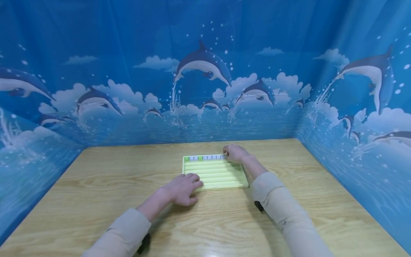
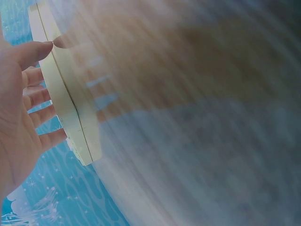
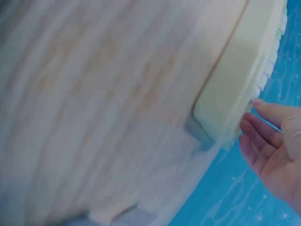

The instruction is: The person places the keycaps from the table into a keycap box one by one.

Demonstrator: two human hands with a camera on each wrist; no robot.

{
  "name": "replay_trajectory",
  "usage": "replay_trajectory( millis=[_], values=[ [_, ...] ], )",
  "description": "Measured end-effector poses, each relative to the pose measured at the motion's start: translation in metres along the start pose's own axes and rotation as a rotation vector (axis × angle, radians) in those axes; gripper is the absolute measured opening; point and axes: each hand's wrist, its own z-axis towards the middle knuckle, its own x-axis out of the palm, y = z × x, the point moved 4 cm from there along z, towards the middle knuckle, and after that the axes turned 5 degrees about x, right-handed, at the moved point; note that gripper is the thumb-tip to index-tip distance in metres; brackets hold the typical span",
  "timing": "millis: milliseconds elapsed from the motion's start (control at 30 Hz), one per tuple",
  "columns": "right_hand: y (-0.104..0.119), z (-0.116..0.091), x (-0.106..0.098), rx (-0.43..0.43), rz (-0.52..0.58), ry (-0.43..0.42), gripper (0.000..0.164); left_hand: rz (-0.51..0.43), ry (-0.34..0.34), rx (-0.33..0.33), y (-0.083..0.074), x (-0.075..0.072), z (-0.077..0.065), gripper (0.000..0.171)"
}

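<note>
**Two hazards: tray shift and poor seating**

Left: the left hand (image 1: pixel 183 189) lies over the near-left corner of the tray (image 1: pixel 221 175), fingers extended across the top, thumb against the near wall; it is not clenched. The tray lies flat on the bench (image 1: pixel 106 185). Hazard: the tray could slide or swivel. Cause: only one corner appears steadied, so a thumb push or sideways load would act against little restraint.

Centre: white and green blocks (image 1: pixel 209 157) form a row along the tray's far edge. Hazard: neighbours could tilt or ride up. Cause: excess side pressure at one end.

Right: the right hand (image 1: pixel 237 153), fingers curled, appears to pinch an end block (image 3: pixel 248 108) between thumb and forefinger. Its seating cannot be told; the fingers mask it. Hazard: a cocked or dropped block. Cause: angled fit or early release. The sleeve (image 1: pixel 266 185) passes near the tray's right edge; a brush could turn the tray.
</note>
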Motion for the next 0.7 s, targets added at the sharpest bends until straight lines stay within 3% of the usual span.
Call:
replay_trajectory(
  millis=[267,467,700],
  values=[
    [-0.009,-0.019,-0.018,0.058,-0.016,-0.003,0.031,-0.001,0.005,0.002,-0.001,0.0,0.0,0.052],
    [-0.025,-0.038,-0.031,0.036,0.01,-0.039,0.027,0.001,-0.003,0.001,-0.001,-0.001,0.0,0.052],
    [-0.042,-0.067,-0.031,0.011,0.003,-0.038,0.018,0.005,-0.011,0.011,0.0,0.001,0.001,0.052]
  ],
)
